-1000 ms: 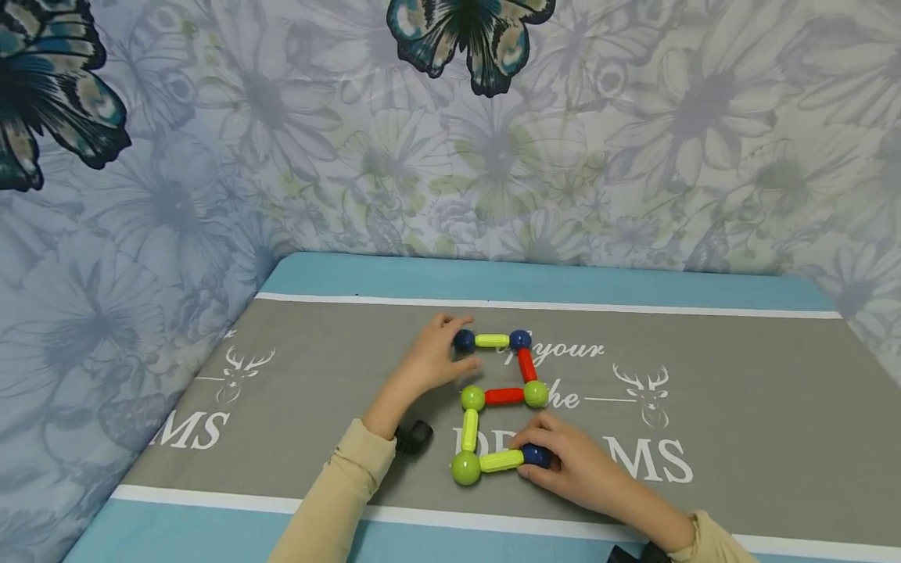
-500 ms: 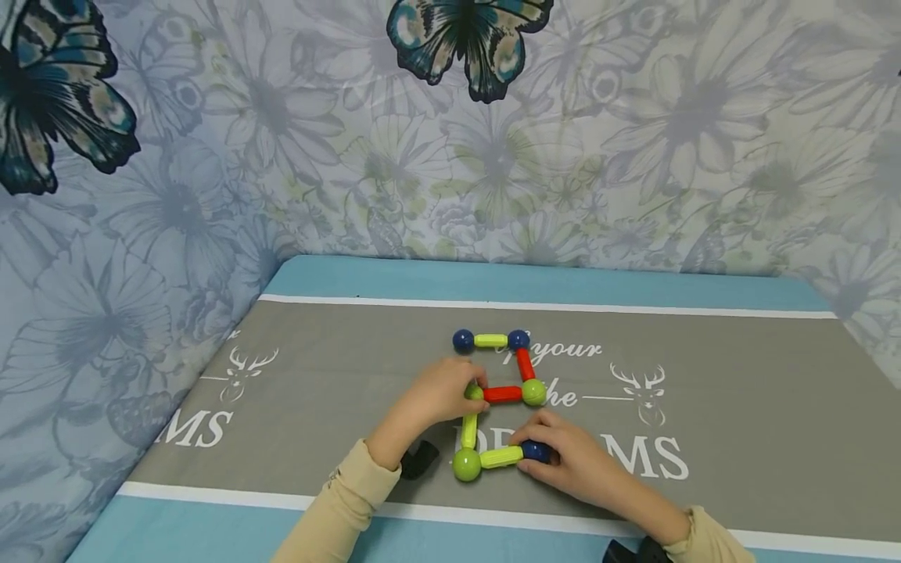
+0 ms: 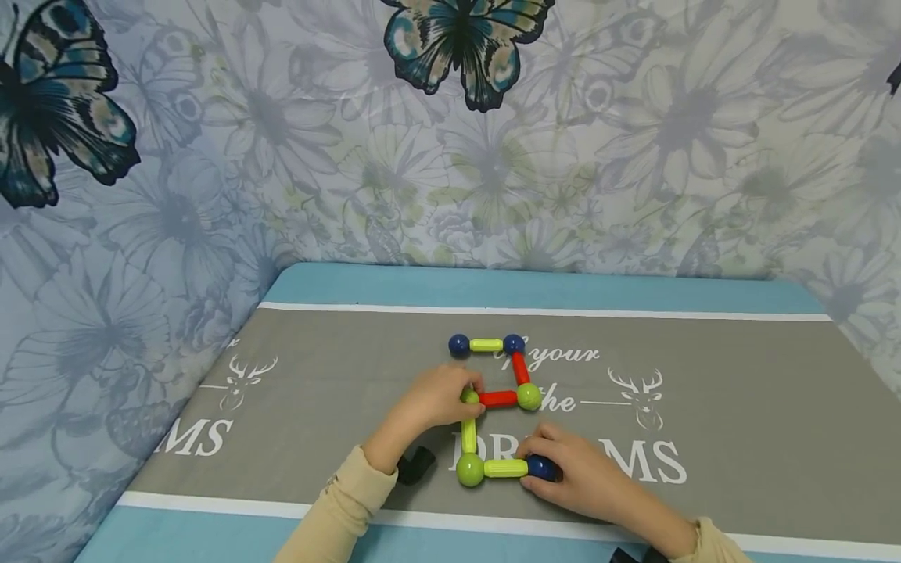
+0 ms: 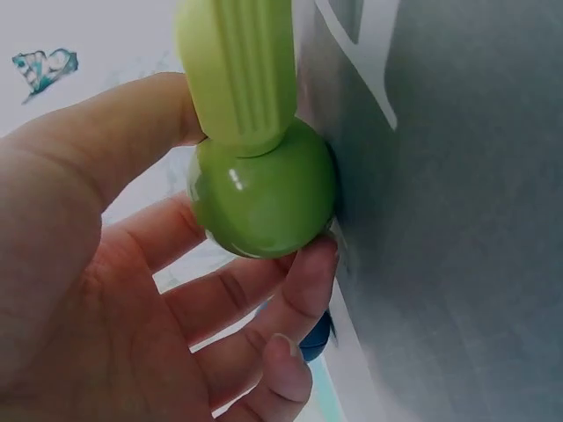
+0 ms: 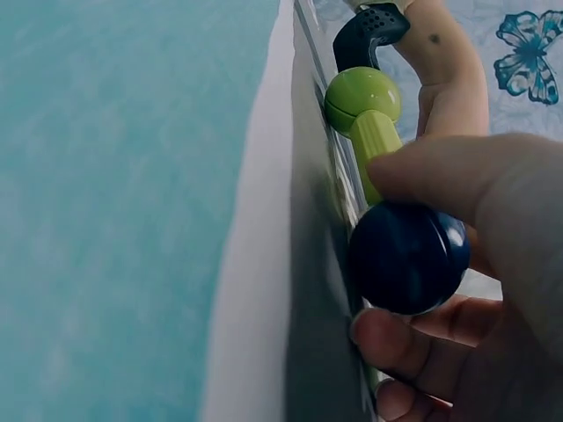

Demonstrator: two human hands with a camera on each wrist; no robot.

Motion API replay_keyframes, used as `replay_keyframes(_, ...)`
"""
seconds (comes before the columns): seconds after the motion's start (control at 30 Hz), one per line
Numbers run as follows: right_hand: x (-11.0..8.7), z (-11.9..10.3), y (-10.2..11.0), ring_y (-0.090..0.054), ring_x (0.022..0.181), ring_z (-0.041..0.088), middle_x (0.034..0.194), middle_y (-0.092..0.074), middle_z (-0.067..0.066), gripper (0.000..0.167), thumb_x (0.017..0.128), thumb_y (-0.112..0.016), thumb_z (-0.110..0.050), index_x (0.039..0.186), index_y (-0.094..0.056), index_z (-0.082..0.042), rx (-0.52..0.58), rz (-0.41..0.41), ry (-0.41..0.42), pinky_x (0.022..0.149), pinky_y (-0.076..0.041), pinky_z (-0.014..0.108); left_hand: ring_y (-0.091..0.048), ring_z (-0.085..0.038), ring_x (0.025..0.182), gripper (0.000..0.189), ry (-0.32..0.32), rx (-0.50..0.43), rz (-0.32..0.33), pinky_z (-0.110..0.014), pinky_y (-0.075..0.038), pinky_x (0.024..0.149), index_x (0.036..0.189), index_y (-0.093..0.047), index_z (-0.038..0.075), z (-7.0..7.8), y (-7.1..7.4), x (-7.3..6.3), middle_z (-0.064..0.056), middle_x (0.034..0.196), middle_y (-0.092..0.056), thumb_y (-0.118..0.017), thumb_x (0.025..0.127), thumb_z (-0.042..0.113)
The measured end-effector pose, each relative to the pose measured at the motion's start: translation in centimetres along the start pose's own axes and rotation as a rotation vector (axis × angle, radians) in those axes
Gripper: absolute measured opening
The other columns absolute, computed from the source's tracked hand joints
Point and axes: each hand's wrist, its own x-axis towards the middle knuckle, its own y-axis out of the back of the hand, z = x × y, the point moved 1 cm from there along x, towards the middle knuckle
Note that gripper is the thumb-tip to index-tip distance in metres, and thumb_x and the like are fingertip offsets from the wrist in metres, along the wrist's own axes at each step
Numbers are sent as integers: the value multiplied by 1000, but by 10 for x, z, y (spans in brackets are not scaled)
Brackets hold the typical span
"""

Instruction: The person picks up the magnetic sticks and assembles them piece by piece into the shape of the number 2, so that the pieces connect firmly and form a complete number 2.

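Note:
A zigzag chain of toy balls and rods lies on the grey mat (image 3: 338, 375). My left hand (image 3: 432, 400) holds the green ball (image 4: 264, 193) at its left bend, fingers curled around it; in the left wrist view a yellow-green rod (image 4: 239, 75) joins that ball. At the chain's near end, my right hand (image 3: 587, 478) grips a dark blue ball (image 5: 409, 257) between thumb and fingers. A yellow-green rod (image 3: 505, 468) links this ball to a green corner ball (image 3: 470, 469). Red rods (image 3: 498, 399) meet at another green ball (image 3: 529, 396). Two blue balls (image 3: 459, 346) flank the far rod.
White lettering and deer prints (image 3: 639, 399) mark the mat, which lies over a light blue table surface (image 3: 549, 289). Black camera bands (image 3: 417, 467) sit at both wrists. Behind the table rises a flowered wall (image 3: 584, 172) with butterfly decorations (image 3: 464, 47).
My left hand has left the far-left blue ball and come nearer to take the green bend ball. My right hand keeps its blue ball; the near rod now lies straighter across.

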Motion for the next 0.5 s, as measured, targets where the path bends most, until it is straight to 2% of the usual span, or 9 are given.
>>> replay_keyframes(0.2,0,-2,2,-48,73,2,91,-47,-16,20,83,-72,-26,101,-63,-26,-37,-17,9,62,-45,22,-47,-15,68,17,5,16,-2,-27,-38,56,93,-65,15,1,1,-1,4,77,-51,-72,83,27)
replay_keyframes(0.3,1,-3,4,-47,70,1,91,-47,-16,21,83,-72,-28,103,-65,-25,-44,-34,9,59,-44,21,-49,-16,72,18,3,-16,-6,-28,-41,60,96,-66,14,1,5,-5,3,82,-55,-70,85,26)
replay_keyframes(0.4,2,-3,5,-46,68,1,91,-46,-16,24,83,-72,-30,105,-66,-23,-70,-51,15,58,-42,20,-53,-17,77,19,7,-56,8,-31,-45,67,101,-66,11,-1,14,-12,-1,90,-59,-68,87,23)
replay_keyframes(0.5,3,-3,7,-46,69,0,92,-46,-16,27,84,-71,-35,108,-67,-22,-87,-72,23,58,-42,20,-54,-18,76,23,31,-81,28,-33,-46,65,107,-65,8,-4,27,-20,-5,90,-60,-67,88,21)
